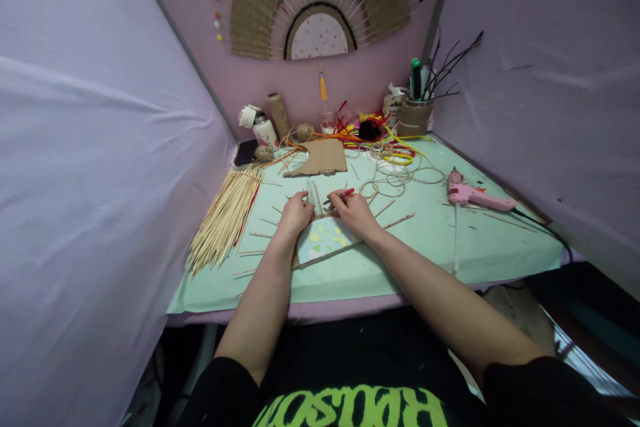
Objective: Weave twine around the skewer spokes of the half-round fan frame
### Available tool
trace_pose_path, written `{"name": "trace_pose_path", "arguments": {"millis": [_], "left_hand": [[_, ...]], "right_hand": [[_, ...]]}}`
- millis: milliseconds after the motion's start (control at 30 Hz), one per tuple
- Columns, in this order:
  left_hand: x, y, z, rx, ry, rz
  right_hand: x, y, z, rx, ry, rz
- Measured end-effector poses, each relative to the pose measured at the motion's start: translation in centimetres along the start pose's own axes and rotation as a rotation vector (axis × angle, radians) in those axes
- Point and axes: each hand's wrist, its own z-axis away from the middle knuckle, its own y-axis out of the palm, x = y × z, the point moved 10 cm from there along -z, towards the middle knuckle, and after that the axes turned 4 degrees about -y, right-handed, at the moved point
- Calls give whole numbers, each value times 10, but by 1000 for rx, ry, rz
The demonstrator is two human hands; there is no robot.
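In the middle of the table, a half-round piece (324,240) with pale flower-patterned paper and a brown rim lies flat, with thin wooden sticks (260,235) fanning out from it. My left hand (297,212) is closed at the edge of a clear ruler (313,195), which stands out past the curved rim among the sticks. My right hand (356,212) pinches a red marker pen (345,193), its dark tip pointing left toward the ruler. My wrists rest over both sides of the half-round piece and hide some sticks.
A bundle of sticks (227,217) lies left. Cut cardboard (323,156) and coiled cord (395,175) lie beyond my hands. A pink glue gun (477,197) with a black cable is on the right. Behind stand a white bottle (265,129) and a brown pot (415,117) holding twigs.
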Motion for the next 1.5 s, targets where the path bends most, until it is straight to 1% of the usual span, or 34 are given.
{"name": "trace_pose_path", "arguments": {"millis": [133,233,300,400,500,567,667,800,867,1000,1333,1500], "left_hand": [[-3,-3,3,-19,11,48],[-11,-11,9,-50,22,90],[-23,-20,15,-80,48,104],[-48,-31,24,-98,121,91],[-72,-31,27,-77,180,101],[-77,-27,24,-79,178,88],[-70,-15,14,-85,138,21],[-44,-1,4,-57,41,-39],[-37,2,4,-40,29,-55],[-39,3,6,-24,59,-100],[-46,3,11,-5,100,-207],[-44,3,10,-27,102,-239]], "right_hand": [[8,-12,2,-89,-41,-62],[16,-25,5,-168,-90,-90],[18,-33,7,-226,-104,-116],[20,-43,11,-308,-119,-153],[20,-56,15,-407,-131,-190],[19,-64,18,-468,-125,-203],[16,-69,19,-487,-94,-214],[16,-65,18,-444,-74,-194],[17,-61,17,-415,-75,-179],[19,-57,16,-373,-80,-163],[15,-53,14,-342,-58,-148],[13,-52,13,-327,-56,-155]]}}
